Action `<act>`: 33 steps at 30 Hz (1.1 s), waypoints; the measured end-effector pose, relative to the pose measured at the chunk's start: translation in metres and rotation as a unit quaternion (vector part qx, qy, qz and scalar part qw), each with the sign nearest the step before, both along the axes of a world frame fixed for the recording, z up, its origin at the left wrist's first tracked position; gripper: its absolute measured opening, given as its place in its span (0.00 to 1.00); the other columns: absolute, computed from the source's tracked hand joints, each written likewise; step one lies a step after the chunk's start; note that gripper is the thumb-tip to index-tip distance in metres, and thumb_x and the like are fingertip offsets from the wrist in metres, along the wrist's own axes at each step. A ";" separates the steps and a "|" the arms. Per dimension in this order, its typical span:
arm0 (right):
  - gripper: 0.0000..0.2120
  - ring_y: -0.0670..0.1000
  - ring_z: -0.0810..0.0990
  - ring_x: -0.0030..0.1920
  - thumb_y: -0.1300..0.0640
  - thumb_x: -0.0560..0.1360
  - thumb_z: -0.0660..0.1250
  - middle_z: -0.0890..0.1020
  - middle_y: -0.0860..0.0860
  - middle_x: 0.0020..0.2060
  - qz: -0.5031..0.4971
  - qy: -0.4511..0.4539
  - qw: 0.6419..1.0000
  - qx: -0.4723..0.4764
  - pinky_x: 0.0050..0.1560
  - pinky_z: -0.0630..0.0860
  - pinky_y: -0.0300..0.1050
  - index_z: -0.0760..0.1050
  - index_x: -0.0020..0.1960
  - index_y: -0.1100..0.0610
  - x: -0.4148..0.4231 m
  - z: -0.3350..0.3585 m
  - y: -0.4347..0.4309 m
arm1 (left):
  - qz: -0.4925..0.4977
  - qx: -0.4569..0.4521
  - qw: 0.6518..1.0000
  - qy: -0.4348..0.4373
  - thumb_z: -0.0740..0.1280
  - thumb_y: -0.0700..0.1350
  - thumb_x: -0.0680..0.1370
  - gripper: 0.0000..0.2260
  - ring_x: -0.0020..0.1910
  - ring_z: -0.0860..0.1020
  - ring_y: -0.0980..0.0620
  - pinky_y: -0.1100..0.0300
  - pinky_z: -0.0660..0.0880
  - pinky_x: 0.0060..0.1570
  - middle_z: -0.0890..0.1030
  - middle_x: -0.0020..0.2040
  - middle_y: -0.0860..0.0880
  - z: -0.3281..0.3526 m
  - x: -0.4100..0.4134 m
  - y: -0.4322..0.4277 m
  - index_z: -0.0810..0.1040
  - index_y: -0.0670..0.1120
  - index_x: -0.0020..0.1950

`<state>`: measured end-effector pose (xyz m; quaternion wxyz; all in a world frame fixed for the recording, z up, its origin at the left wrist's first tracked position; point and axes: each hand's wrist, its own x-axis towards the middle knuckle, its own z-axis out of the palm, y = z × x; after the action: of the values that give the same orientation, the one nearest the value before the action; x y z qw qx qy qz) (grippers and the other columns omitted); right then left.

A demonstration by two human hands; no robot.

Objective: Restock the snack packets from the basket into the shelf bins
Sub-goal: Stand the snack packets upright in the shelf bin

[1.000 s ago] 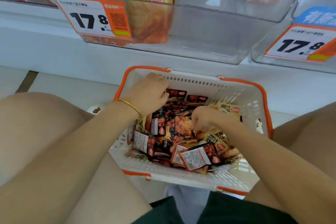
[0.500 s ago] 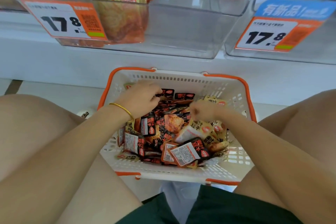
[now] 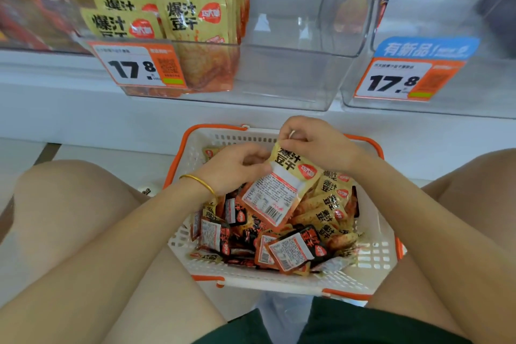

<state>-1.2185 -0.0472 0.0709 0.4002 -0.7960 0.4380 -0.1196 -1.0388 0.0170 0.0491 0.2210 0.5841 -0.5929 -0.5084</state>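
Observation:
A white basket with an orange rim (image 3: pixel 371 268) sits on the floor between my knees, filled with several yellow and black snack packets. Over its far end both hands hold a yellow snack packet (image 3: pixel 282 190), with another behind it. My right hand (image 3: pixel 312 142) pinches the top edge; my left hand (image 3: pixel 237 167) grips the left side. Above, a clear shelf bin (image 3: pixel 279 75) holds upright yellow packets (image 3: pixel 192 22) in its left half, its right half bare.
A second clear bin (image 3: pixel 460 92) stands at the right with a 17.8 price tag (image 3: pixel 402 81); another tag (image 3: pixel 139 67) hangs on the left bin. The white shelf base (image 3: pixel 111 114) runs behind the basket. My bare knees flank the basket on both sides.
Both hands have risen from digging among the packets and now hold yellow packets lifted above the pile. The view has tilted up toward the shelf bins.

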 end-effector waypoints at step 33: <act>0.02 0.44 0.79 0.27 0.60 0.75 0.67 0.83 0.48 0.31 -0.043 -0.277 0.954 0.107 0.25 0.74 0.34 0.77 0.45 0.55 0.054 0.169 -0.030 | 0.304 -0.388 0.867 -0.078 0.62 0.41 0.79 0.05 0.39 0.73 0.59 0.63 0.71 0.42 0.74 0.40 0.53 0.151 0.059 -0.011 0.73 0.49 0.44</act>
<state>-1.1642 -0.0768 0.2402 0.5832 -0.6647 0.3539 -0.3047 -0.9795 0.0064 0.2003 0.5263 0.6405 -0.5507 -0.0977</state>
